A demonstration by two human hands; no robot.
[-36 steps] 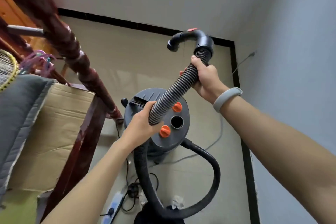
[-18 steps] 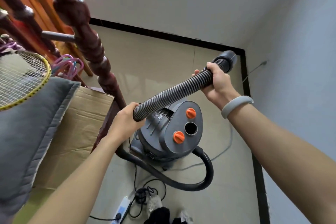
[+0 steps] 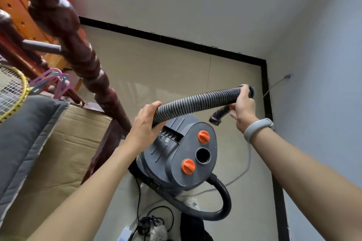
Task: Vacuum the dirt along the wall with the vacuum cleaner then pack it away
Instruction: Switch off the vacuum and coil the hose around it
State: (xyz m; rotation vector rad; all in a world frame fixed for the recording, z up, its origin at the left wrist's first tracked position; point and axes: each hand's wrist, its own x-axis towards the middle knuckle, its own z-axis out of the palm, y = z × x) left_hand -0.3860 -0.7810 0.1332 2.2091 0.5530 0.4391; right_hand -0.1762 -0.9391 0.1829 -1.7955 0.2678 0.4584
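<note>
A grey canister vacuum cleaner (image 3: pixel 172 164) with two orange knobs and a round port stands on the beige floor. Its ribbed grey hose (image 3: pixel 197 103) loops out from the base at the lower right and runs nearly level above the canister. My left hand (image 3: pixel 145 125) grips the hose's near stretch. My right hand (image 3: pixel 242 109), with a grey wristband, holds the hose near its end cuff. The curved dark nozzle piece (image 3: pixel 218 116) is blurred and points down below that hand.
A dark wooden post (image 3: pixel 84 58) and a cardboard box (image 3: pixel 66 154) stand at left, with a grey cushion and a racket. A power strip and cords (image 3: pixel 145 225) lie on the floor below the vacuum. White walls with black skirting (image 3: pixel 268 103) meet at the far right corner.
The hose has swung from steeply raised to nearly level. My right hand moved right towards the corner, and the curved nozzle turned from pointing up to pointing down.
</note>
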